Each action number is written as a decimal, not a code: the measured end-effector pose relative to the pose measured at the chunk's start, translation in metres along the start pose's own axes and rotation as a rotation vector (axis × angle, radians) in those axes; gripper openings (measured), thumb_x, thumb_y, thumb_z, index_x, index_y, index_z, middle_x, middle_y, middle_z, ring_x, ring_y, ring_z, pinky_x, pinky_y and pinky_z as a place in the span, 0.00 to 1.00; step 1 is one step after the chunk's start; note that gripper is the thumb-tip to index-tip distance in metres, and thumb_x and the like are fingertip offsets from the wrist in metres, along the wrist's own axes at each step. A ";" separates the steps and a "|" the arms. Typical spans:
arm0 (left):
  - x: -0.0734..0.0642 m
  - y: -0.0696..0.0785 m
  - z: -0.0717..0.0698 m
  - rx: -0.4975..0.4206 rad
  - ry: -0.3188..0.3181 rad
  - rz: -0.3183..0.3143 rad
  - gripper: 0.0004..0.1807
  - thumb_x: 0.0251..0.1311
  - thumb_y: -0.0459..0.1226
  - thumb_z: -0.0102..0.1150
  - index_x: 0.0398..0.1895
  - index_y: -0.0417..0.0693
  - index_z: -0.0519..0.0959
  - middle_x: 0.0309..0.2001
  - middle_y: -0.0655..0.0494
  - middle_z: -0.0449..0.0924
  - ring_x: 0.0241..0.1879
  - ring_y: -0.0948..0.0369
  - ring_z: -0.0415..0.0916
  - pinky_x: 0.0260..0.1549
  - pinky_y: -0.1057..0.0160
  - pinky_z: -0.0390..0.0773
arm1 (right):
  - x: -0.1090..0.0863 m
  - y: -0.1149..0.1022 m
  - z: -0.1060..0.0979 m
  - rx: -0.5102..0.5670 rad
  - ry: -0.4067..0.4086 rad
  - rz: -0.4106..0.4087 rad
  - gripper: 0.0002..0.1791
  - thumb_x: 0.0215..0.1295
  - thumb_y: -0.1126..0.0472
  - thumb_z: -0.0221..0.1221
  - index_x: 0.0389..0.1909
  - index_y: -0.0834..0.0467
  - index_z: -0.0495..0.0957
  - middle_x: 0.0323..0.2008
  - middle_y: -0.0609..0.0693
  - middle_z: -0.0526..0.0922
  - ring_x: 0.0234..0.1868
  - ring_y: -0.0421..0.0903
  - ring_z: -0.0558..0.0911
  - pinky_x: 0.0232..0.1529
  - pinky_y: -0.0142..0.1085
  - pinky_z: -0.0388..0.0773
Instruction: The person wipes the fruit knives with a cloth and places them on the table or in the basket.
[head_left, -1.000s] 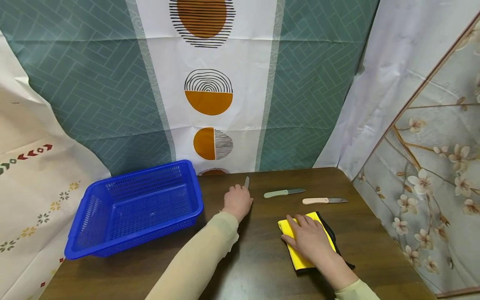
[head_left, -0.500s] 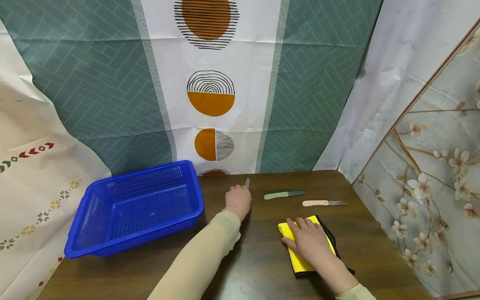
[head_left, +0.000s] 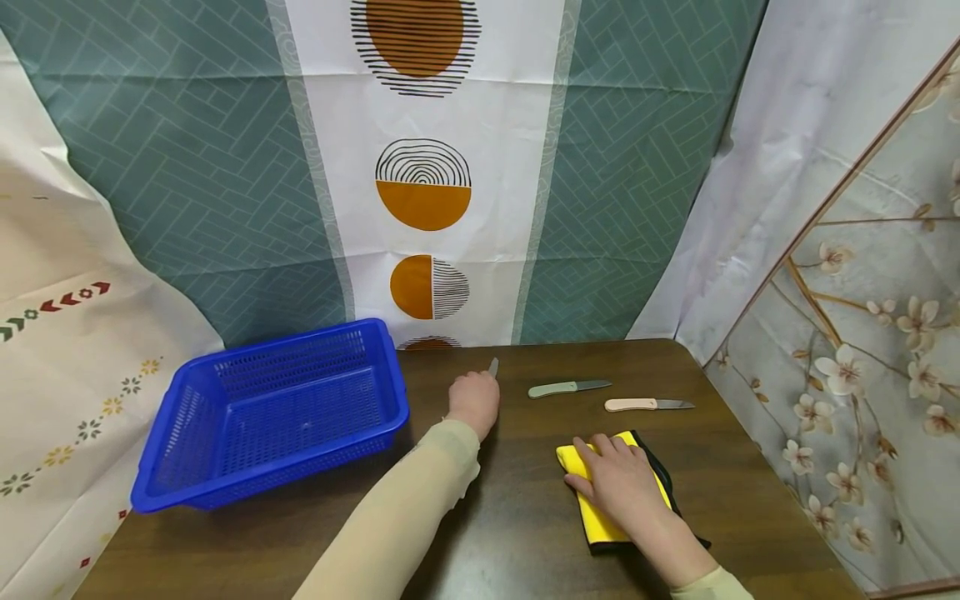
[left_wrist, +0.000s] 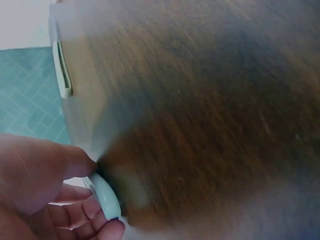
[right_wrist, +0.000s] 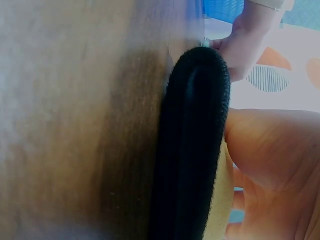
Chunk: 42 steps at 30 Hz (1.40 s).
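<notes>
My left hand (head_left: 474,403) pinches a small knife near the table's back edge. Only the blade (head_left: 493,367) shows past the knuckles in the head view. From the left wrist, its pale blue-green handle (left_wrist: 106,198) sits between thumb and curled fingers, close over the wood. My right hand (head_left: 621,485) rests with fingers spread on a folded yellow cloth (head_left: 597,523) edged in black. In the right wrist view the cloth's thick black edge (right_wrist: 192,145) stands beside the palm. A green-handled knife (head_left: 555,389) and a pink-handled knife (head_left: 633,405) lie to the right of my left hand.
A blue perforated plastic basket (head_left: 273,417) stands at the left, close to my left forearm. The brown wooden table (head_left: 525,533) ends at a patterned curtain (head_left: 615,208) behind. Flower-printed fabric (head_left: 847,400) hangs along the right side.
My left hand has shifted very slightly left and its thumb has tucked in from the right side, the knife still in its grip. The right hand stays on the cloth.
</notes>
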<state>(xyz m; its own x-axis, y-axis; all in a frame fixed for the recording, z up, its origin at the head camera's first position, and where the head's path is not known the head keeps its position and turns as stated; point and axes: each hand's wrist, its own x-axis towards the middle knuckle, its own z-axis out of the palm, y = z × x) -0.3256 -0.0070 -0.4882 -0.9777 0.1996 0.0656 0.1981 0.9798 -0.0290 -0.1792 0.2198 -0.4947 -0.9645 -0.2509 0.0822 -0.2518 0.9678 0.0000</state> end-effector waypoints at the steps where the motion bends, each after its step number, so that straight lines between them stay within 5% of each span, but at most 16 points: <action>1: 0.000 -0.001 0.000 0.009 -0.010 0.002 0.10 0.81 0.34 0.58 0.52 0.36 0.86 0.41 0.41 0.85 0.41 0.47 0.87 0.40 0.50 0.89 | 0.000 0.000 0.000 -0.002 0.001 -0.002 0.35 0.74 0.39 0.69 0.74 0.56 0.81 0.60 0.59 0.82 0.62 0.62 0.79 0.61 0.64 0.76; 11: -0.007 -0.008 -0.001 -0.031 -0.033 -0.005 0.12 0.80 0.34 0.61 0.56 0.34 0.84 0.43 0.39 0.83 0.39 0.48 0.88 0.35 0.50 0.90 | 0.000 0.001 0.001 0.037 0.069 -0.048 0.31 0.72 0.44 0.73 0.68 0.57 0.85 0.56 0.55 0.86 0.58 0.59 0.82 0.58 0.62 0.77; 18: -0.027 -0.008 -0.012 -0.115 -0.017 0.034 0.18 0.81 0.35 0.62 0.66 0.32 0.78 0.47 0.37 0.84 0.39 0.47 0.88 0.35 0.52 0.88 | 0.000 0.002 0.001 0.065 0.137 -0.094 0.26 0.67 0.49 0.77 0.60 0.60 0.87 0.48 0.55 0.86 0.51 0.58 0.84 0.58 0.58 0.79; 32: -0.079 -0.014 -0.030 -0.164 0.348 0.200 0.12 0.70 0.35 0.72 0.43 0.39 0.78 0.32 0.47 0.78 0.27 0.53 0.81 0.24 0.57 0.83 | 0.001 0.003 -0.009 0.113 0.212 -0.144 0.27 0.67 0.53 0.78 0.63 0.60 0.85 0.46 0.54 0.87 0.45 0.58 0.86 0.57 0.57 0.81; 42: -0.111 -0.028 -0.041 -0.195 0.427 0.243 0.13 0.67 0.34 0.73 0.49 0.39 0.81 0.33 0.48 0.79 0.27 0.55 0.78 0.23 0.58 0.81 | 0.007 0.000 -0.017 0.210 0.259 -0.105 0.28 0.65 0.56 0.80 0.59 0.54 0.76 0.42 0.53 0.86 0.35 0.52 0.82 0.44 0.53 0.82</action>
<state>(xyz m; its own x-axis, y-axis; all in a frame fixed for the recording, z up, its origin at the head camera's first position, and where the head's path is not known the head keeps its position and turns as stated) -0.2199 -0.0560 -0.4540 -0.7944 0.3702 0.4815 0.4646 0.8810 0.0894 -0.1844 0.2184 -0.4769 -0.8872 -0.3092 0.3425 -0.3853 0.9048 -0.1811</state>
